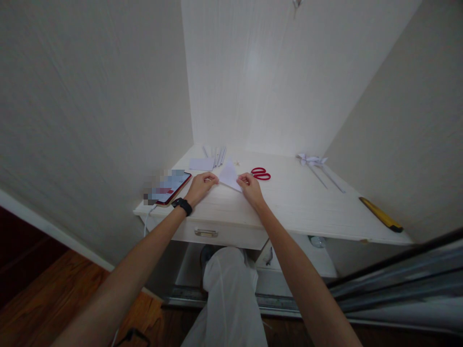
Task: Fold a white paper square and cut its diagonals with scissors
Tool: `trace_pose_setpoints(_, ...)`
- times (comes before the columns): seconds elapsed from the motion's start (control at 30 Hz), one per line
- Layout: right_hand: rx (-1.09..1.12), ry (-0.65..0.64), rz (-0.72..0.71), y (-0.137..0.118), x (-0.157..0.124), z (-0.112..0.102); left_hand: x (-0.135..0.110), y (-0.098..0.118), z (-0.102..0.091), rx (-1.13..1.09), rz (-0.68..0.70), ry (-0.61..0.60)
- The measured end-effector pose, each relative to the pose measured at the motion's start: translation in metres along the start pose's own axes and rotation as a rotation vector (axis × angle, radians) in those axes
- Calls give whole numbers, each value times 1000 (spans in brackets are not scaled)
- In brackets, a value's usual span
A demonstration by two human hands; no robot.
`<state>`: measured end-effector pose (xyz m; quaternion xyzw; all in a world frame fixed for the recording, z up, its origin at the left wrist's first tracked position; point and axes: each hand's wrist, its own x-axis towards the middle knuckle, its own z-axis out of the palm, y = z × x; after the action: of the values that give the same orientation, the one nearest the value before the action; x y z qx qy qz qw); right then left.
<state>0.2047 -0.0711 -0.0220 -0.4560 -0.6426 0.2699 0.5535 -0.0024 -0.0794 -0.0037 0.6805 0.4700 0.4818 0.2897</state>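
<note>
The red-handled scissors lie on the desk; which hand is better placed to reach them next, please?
Likely the right hand: it is beside the scissors, while the left hand is farther away, across the white paper that both hold.

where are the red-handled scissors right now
In the head view, the red-handled scissors lie on the white desk, a little right of centre, just beside the right hand pinching the white paper.

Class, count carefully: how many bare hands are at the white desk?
2: the left hand at the left corner of the white triangular paper, the right hand at its right side.
</note>
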Motion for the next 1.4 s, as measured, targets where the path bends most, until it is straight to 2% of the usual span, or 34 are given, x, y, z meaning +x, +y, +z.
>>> trace_pose_setpoints(0.27,39,22,-14,-1,1,1,-2,2,0,26,13,-71)
trace_pose_setpoints(0.63,46,6,-9,-3,2,1,-1,0,0,4,24,-99)
trace_pose_setpoints(0.87,86,48,-15,-1,2,2,-6,6,2,-27,-9,-232)
trace_pose_setpoints(1.13,75,52,-23,2,4,2,-6,5,1,-87,-23,-288)
trace_pose_setpoints(1.3,124,71,-32,8,6,3,-7,7,1,-132,-18,-398)
trace_pose_setpoints(1.4,111,76,-28,7,6,1,-7,8,1,-157,-27,-416)
